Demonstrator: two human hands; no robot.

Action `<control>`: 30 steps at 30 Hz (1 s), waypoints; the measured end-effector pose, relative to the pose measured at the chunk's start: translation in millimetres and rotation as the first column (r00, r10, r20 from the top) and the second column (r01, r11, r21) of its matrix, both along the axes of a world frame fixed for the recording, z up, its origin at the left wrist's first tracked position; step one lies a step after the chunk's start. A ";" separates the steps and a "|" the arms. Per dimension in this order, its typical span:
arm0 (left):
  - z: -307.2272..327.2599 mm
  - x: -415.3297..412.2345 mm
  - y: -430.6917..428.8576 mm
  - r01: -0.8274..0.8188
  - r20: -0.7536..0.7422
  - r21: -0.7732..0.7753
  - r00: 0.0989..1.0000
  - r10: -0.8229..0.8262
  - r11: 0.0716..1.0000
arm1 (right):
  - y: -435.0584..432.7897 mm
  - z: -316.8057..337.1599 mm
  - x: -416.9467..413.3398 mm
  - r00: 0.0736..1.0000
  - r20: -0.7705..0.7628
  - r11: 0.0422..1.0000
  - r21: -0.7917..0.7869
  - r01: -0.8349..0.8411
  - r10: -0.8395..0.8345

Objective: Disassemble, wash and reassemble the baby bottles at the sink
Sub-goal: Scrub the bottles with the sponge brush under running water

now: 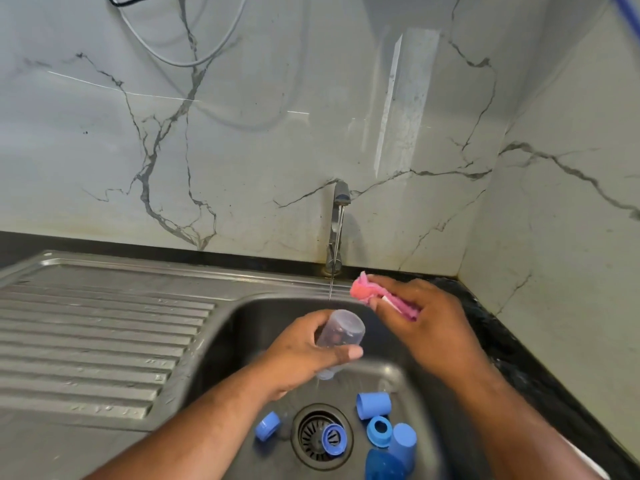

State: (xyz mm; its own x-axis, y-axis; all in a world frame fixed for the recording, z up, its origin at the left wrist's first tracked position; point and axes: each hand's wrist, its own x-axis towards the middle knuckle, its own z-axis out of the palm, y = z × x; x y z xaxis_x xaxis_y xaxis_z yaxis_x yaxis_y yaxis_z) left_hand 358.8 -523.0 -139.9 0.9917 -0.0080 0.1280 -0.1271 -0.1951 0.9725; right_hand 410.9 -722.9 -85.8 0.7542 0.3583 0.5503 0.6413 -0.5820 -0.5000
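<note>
Nearest, on the floor of the stainless-steel sink (242, 317), loose blue plastic parts lie around the round metal drain strainer (308, 434). A blue screw collar (266, 425) sits to its left and a second blue collar (333, 439) rests on the strainer itself. To the right is a close cluster: a blue cylindrical cap (374, 405), a blue ring with a round hole (380, 427) and another blue cap (403, 441).

Above these, over the middle of the basin, the left hand (304, 355) has its fingers and thumb curled round a clear plastic bottle body (341, 329). The bottle is tilted, base up and away, mouth down. Just right and farther off, the right hand (429, 317) grips a pink sponge scrubber (363, 291), its head clear of the bottle.

Beyond them, a thin stream falls from the chrome tap (341, 199) at the marble wall, with the ribbed steel drainboard (104, 323) off to the left.

Disassembly looks done, since the collars and caps lie separate. Washing appears to be under way on this bottle body, with the blue parts probably still to scrub or rinse. Nothing is reassembled yet.
</note>
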 end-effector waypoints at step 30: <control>-11.2 8.2 5.4 0.007 0.143 0.163 0.989 -0.030 0.987 | 10.0 -11.9 -2.0 0.995 -0.042 0.989 -0.119 -0.093 0.089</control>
State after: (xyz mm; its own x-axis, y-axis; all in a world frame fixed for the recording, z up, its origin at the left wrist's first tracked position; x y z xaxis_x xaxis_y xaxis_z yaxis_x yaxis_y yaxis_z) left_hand 367.0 -517.6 -151.1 0.9624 -0.0586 0.2652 -0.2688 -0.3446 0.8994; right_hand 408.8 -712.8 -97.7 0.7344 0.4884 0.4714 0.6768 -0.5795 -0.4540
